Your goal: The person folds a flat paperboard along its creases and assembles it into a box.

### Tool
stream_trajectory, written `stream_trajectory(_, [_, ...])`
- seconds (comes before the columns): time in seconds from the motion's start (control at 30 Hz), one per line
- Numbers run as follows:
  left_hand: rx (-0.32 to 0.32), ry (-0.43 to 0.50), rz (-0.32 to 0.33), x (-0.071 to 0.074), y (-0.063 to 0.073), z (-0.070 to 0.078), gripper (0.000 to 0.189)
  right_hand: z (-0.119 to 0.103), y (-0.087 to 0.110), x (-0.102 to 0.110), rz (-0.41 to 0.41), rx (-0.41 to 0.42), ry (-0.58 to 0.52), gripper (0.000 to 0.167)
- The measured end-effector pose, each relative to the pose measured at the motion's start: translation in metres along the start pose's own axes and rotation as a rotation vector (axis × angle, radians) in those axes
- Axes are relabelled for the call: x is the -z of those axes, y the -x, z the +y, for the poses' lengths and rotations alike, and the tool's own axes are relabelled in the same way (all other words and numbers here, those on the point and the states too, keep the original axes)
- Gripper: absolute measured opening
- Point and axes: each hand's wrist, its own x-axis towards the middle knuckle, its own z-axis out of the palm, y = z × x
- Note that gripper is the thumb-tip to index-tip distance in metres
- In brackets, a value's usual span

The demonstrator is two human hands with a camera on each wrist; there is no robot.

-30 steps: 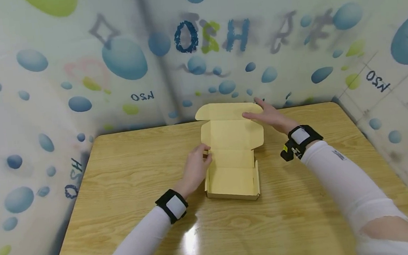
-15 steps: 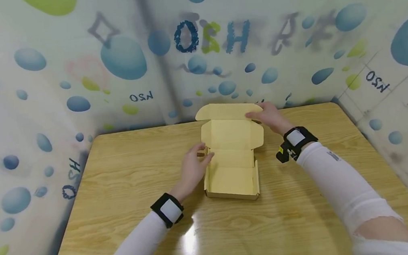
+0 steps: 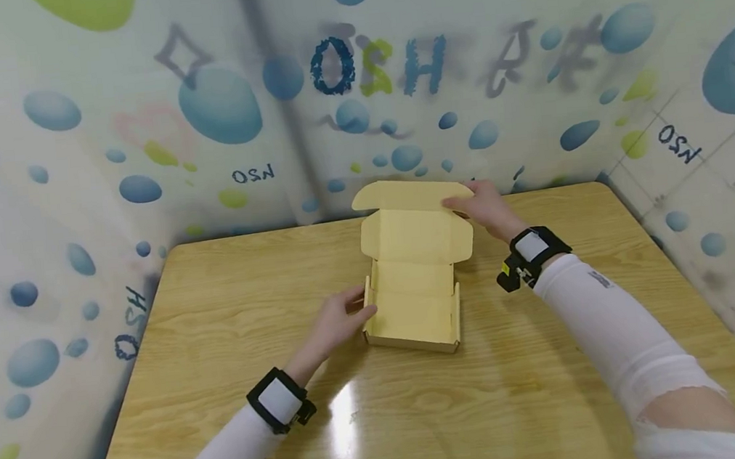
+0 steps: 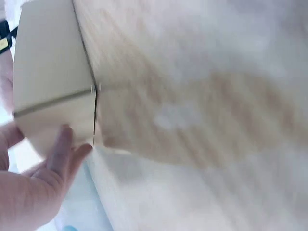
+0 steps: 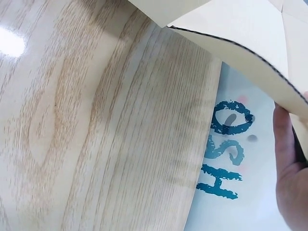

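An open cardboard box (image 3: 414,316) lies on the wooden table, its near end toward me. Its lid (image 3: 415,236) stands folded back, with side flaps and a front flap at the top. My left hand (image 3: 333,324) holds the left side wall, thumb at the rim. In the left wrist view its fingers (image 4: 60,151) lie against the outer side of the box (image 4: 53,53). At the far right corner of the lid, my right hand (image 3: 487,208) pinches the front flap, thumb on the inner face. The right wrist view shows this hand (image 5: 291,187) behind the lid edge (image 5: 231,43).
The wooden table (image 3: 229,300) reaches back to a wall covering (image 3: 217,162) printed with blue and green blobs and letters. Similar covering stands along both sides. A bright light reflection lies on the tabletop in front of the box.
My left hand has moved from the hinge area toward the near part of the box's left wall. The right fingers have closed on the flap. The box has shifted slightly left.
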Motion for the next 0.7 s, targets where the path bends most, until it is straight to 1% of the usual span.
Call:
stream_trajectory(0.07, [-0.028,0.061,-0.014,-0.003,0.0,0.001,0.052,-0.001,0.0,0.0,0.006,-0.004,0.013,0.05])
stream_trajectory(0.1, [-0.027,0.084,-0.013,-0.004,0.0,0.001,0.051,-0.002,0.0,0.001,0.009,-0.006,0.01,0.05])
stream_trajectory(0.2, [-0.019,0.13,-0.006,-0.007,-0.002,0.002,0.049,-0.004,0.002,0.002,0.022,-0.012,0.007,0.046])
stream_trajectory(0.33, [0.014,0.191,-0.005,-0.01,-0.003,0.0,0.05,-0.007,0.004,0.002,0.024,-0.016,-0.019,0.04])
stream_trajectory(0.47, [0.04,0.219,0.004,-0.011,-0.003,-0.001,0.052,-0.013,0.008,0.0,0.01,-0.007,-0.046,0.036])
stream_trajectory(0.57, [0.054,0.215,0.017,-0.012,-0.003,0.001,0.052,-0.019,0.012,-0.001,0.005,0.009,-0.04,0.036])
stream_trajectory(0.7, [0.068,0.215,0.035,-0.013,-0.004,0.005,0.051,-0.029,0.02,-0.001,0.012,0.031,-0.011,0.039])
